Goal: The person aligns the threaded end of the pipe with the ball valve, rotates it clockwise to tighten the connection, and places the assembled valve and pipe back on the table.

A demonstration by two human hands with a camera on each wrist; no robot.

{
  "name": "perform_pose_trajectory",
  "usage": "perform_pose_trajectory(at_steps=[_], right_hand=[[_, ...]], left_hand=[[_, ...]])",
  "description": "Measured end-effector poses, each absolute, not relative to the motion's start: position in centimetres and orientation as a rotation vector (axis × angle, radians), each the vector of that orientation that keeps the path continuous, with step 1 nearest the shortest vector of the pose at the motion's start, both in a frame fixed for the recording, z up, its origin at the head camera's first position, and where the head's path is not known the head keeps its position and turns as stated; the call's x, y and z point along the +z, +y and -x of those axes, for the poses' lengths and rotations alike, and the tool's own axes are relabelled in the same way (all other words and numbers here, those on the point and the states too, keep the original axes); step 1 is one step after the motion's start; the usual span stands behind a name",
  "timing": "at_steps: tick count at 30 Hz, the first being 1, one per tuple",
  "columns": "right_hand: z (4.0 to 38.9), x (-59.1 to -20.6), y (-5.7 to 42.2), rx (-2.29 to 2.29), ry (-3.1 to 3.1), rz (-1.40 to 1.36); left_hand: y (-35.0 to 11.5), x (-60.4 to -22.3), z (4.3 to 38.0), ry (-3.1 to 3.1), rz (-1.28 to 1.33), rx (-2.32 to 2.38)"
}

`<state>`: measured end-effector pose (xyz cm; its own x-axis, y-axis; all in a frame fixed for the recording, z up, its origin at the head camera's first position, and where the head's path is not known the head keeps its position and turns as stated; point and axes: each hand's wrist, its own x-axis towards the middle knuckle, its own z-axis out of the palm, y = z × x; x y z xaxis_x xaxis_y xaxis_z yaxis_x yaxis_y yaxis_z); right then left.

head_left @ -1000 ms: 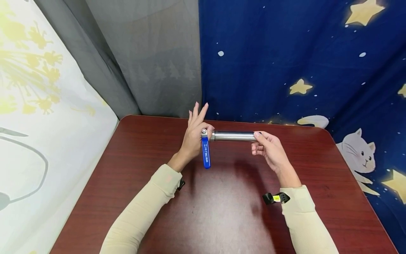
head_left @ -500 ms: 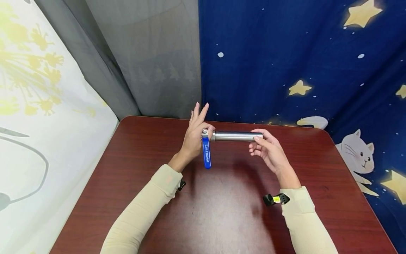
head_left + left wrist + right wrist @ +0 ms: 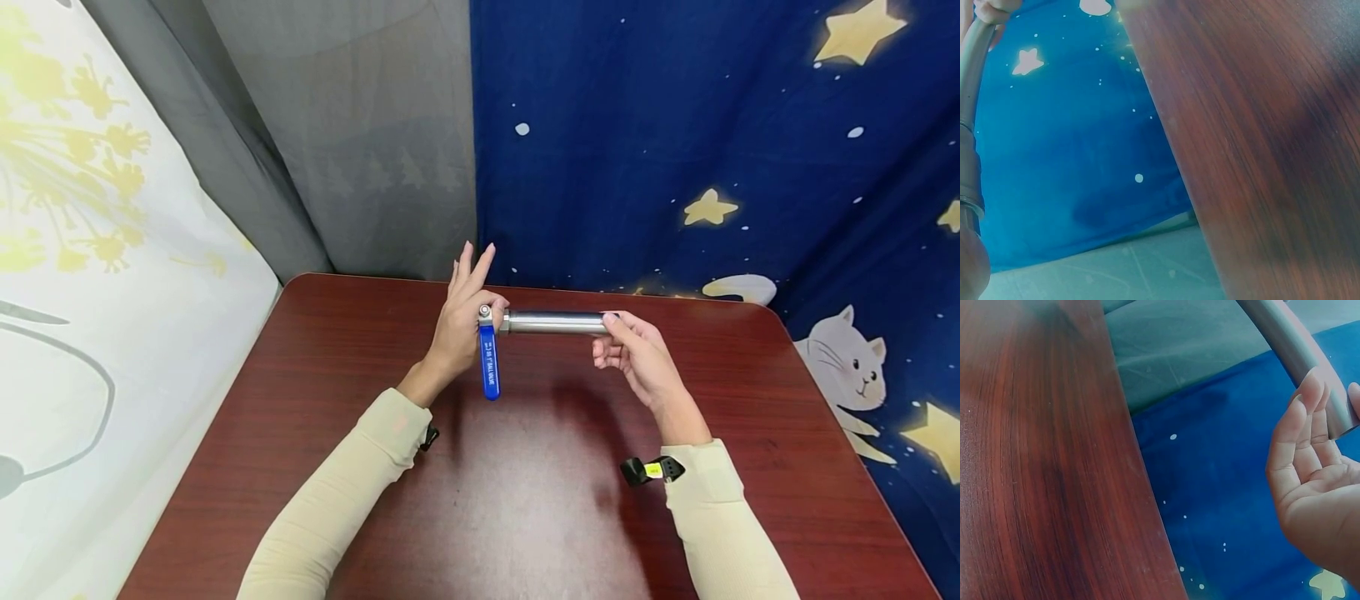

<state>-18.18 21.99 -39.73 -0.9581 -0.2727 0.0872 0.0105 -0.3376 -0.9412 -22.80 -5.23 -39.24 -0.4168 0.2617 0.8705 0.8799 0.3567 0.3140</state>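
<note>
A ball valve with a blue lever handle is held above the table by my left hand. Thumb and index finger grip the valve body, while the other fingers point up and away. The lever hangs toward me. From the valve's right side a shiny metal pipe runs level to my right hand, whose thumb and fingers pinch its free end. In the right wrist view, fingers curl beside the open end of the pipe. The left wrist view catches only part of the pipe at its edge.
Beneath the hands lies a reddish-brown wooden table with rounded far corners. Behind it hang a grey curtain and a blue star-patterned curtain. A white printed cloth is on the left. Each wrist wears a small black camera.
My right thumb has slid down the pipe's end and come back up to its top, with the fingers shifting along. My left hand and the valve stay nearly still.
</note>
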Motion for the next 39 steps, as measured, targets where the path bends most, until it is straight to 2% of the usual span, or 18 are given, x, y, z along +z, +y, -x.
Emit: perform_pose_trajectory(at_steps=[8,19,39], right_hand=[[18.10,-39.58,21.86,-2.351,1.785,0.249],[17.99,-39.63,22.18,-2.357,1.722,0.366],[18.33,-39.99,22.21,-2.336,1.793,0.280]], left_hand=[[-5.20,-39.21,22.67,-1.881,0.992,-1.053],[-5.29,-39.51,22.71,-1.899,0.971,-1.057],[-5.04,-39.78,23.02,-1.897,0.987,-1.051]])
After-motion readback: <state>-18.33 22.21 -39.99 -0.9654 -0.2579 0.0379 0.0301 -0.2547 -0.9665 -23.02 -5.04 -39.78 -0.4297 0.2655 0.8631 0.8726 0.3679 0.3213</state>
